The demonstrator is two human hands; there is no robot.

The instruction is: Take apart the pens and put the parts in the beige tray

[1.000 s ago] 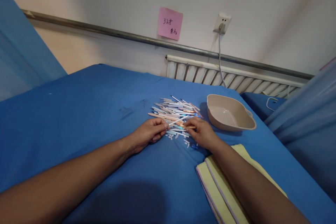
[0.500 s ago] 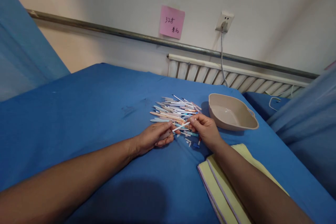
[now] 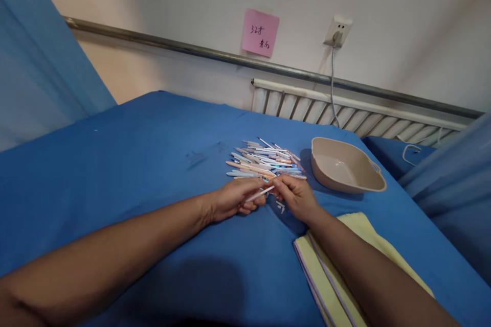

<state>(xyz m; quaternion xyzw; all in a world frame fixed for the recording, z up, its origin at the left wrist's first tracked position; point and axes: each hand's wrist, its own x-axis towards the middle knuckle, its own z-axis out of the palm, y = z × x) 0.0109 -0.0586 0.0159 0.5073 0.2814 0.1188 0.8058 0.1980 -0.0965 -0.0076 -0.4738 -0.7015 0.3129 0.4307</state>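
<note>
In front of the pile, my two hands meet around one slim white pen [image 3: 260,194] that slants up to the right. My left hand [image 3: 238,198] is closed, with the pen lying along its curled fingers. My right hand [image 3: 296,196] pinches the upper right end between thumb and fingertips; the fingers hide that tip. Just behind them lies a heap of pens [image 3: 255,156] in white, peach, pale blue and grey, pointing mostly sideways. A few small white bits [image 3: 280,206] rest on the cloth beside my right hand.
A beige plastic basin [image 3: 345,166] stands right of the pens. Under my right forearm lies a folded yellow towel [image 3: 326,276] on the blue sheet [image 3: 153,163]. Behind are a radiator [image 3: 299,104], a metal rail, a pink note and a plugged socket; blue curtains hang at both sides.
My hands have drawn closer together along the white pen, and less of it shows between them. The whole view has shifted slightly, so things appear farther right.
</note>
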